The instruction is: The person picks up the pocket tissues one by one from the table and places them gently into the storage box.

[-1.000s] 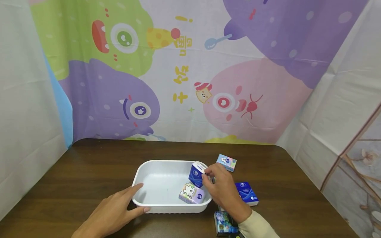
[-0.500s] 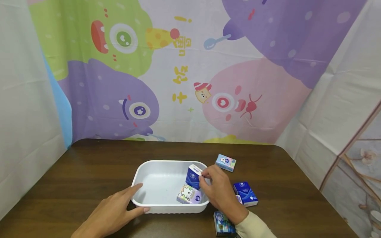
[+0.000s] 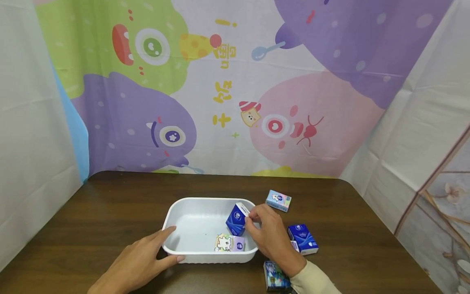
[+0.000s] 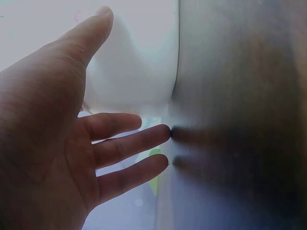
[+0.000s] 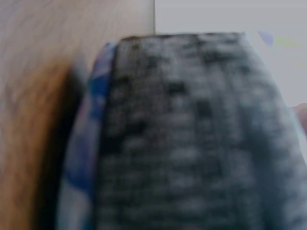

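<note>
My right hand [image 3: 269, 232] pinches the upper right edge of a dark blue tissue pack [image 3: 235, 220] between fingertips and thumb, inside the right end of a white plastic basin [image 3: 194, 257]. The pack is tilted and its white end faces up. Just in front of it, a lilac tissue pack [image 3: 229, 243] with a white cartoon figure lies in the basin. My left hand [image 3: 137, 261] rests at the basin's left front corner, index finger over the rim and thumb at the front. In the left wrist view its fingers [image 4: 129, 148] are spread and fairly straight.
Right of the basin lie a light blue tissue pack [image 3: 278, 201], a dark blue one [image 3: 303, 239] with part of a lilac one [image 3: 295, 246] beside it, and a green-blue patterned pack [image 3: 274, 277]. A blurred pack [image 5: 182, 129] fills the right wrist view. A printed curtain [image 3: 220, 155] hangs behind.
The dark blue pack has moved left and down in the basin and tilted over. The lilac pack has shifted left and turned straighter. My left hand has stayed put.
</note>
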`<state>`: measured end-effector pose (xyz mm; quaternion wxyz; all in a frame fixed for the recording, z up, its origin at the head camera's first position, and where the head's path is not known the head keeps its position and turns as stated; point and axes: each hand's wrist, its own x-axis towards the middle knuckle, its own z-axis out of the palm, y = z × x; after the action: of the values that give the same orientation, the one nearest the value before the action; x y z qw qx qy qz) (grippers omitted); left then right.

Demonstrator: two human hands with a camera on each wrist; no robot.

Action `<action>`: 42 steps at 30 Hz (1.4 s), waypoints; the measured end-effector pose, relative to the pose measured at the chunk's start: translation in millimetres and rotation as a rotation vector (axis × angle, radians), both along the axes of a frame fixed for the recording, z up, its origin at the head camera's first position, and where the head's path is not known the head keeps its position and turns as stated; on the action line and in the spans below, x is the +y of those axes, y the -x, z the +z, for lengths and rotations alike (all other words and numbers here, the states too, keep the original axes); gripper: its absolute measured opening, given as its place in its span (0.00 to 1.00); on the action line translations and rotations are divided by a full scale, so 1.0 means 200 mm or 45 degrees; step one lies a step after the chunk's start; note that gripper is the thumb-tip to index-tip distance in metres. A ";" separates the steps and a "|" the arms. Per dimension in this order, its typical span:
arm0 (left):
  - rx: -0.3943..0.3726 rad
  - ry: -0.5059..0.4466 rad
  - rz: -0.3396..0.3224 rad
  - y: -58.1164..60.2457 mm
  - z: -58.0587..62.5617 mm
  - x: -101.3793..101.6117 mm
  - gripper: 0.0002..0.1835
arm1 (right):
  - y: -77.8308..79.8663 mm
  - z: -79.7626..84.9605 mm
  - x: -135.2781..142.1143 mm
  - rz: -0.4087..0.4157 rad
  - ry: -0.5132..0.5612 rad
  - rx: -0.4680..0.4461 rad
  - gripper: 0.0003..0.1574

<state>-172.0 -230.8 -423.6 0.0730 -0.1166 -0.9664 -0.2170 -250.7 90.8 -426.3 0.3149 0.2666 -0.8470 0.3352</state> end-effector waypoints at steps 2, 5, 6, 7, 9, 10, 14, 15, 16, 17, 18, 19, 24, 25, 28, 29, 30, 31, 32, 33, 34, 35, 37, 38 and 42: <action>0.003 -0.001 -0.001 0.00 0.00 0.00 0.47 | 0.00 0.00 0.00 -0.002 -0.012 -0.001 0.13; 0.011 0.002 -0.003 0.00 0.00 0.00 0.47 | 0.00 0.01 0.00 -0.017 -0.038 -0.011 0.13; 0.013 0.003 -0.003 0.00 0.00 0.00 0.47 | 0.00 0.01 0.00 -0.022 -0.047 -0.015 0.13; 0.012 0.004 -0.003 0.00 0.00 0.00 0.47 | 0.00 0.01 0.00 -0.027 -0.058 -0.021 0.13; 0.006 0.005 -0.002 0.00 0.00 0.00 0.48 | 0.00 0.01 0.00 -0.033 -0.081 -0.026 0.12; 0.001 0.005 -0.001 0.00 0.00 0.00 0.48 | 0.00 0.01 0.00 -0.035 -0.095 -0.030 0.12; -0.014 0.007 0.001 0.00 0.00 0.00 0.48 | -0.01 0.02 0.00 -0.040 -0.152 -0.037 0.12; -0.014 0.008 0.000 0.00 0.00 0.00 0.48 | -0.01 0.03 0.00 -0.043 -0.167 -0.041 0.11; -0.015 0.007 0.000 0.00 0.00 0.00 0.48 | -0.01 0.03 0.00 -0.042 -0.183 -0.044 0.10; -0.013 0.008 0.000 0.00 0.00 0.00 0.48 | -0.01 0.03 0.00 -0.037 -0.197 -0.045 0.08; -0.011 0.008 -0.001 0.00 0.00 0.00 0.48 | -0.01 0.04 0.00 -0.032 -0.214 -0.041 0.06; -0.011 0.008 -0.001 0.00 0.00 0.00 0.48 | -0.02 0.04 0.00 -0.030 -0.234 -0.035 0.05; -0.018 0.008 -0.002 0.00 0.00 0.00 0.48 | -0.02 0.06 0.01 -0.041 -0.365 0.046 0.10; -0.022 0.008 -0.002 0.00 0.00 0.00 0.49 | -0.02 0.07 0.01 -0.055 -0.394 0.063 0.10; -0.024 0.006 -0.003 0.00 0.00 0.00 0.49 | -0.03 0.07 0.01 -0.101 -0.457 0.107 0.11; -0.022 0.006 -0.005 0.00 0.00 0.00 0.48 | -0.03 0.07 0.01 -0.112 -0.464 0.120 0.11; -0.018 0.005 -0.006 0.00 0.00 0.00 0.48 | -0.03 0.07 0.01 -0.123 -0.466 0.130 0.11; -0.014 0.006 -0.007 0.00 0.00 0.00 0.48 | -0.03 0.07 0.01 -0.133 -0.464 0.137 0.11; -0.011 0.006 -0.007 0.00 0.00 0.00 0.48 | -0.02 0.07 0.01 -0.141 -0.461 0.140 0.11; -0.008 0.006 -0.008 0.00 0.00 0.00 0.48 | -0.02 0.07 0.01 -0.148 -0.458 0.136 0.10; -0.009 0.007 -0.007 0.00 0.00 0.00 0.48 | -0.02 0.07 0.02 -0.157 -0.458 0.127 0.11; -0.012 0.007 -0.005 0.00 0.00 0.00 0.48 | -0.02 0.07 0.02 -0.167 -0.459 0.112 0.11; -0.026 0.010 0.000 0.00 0.00 0.00 0.49 | -0.03 0.07 0.02 -0.184 -0.474 0.070 0.12; -0.035 0.010 0.003 0.00 0.00 0.00 0.49 | -0.03 0.07 0.02 -0.192 -0.481 0.048 0.12; -0.059 0.013 0.008 0.00 0.00 0.01 0.50 | -0.03 0.06 0.02 -0.220 -0.494 -0.013 0.12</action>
<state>-172.9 -229.4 -423.3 0.0508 -0.1089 -0.9693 -0.2145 -244.1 94.9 -413.6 0.2808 0.2469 -0.9170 0.1389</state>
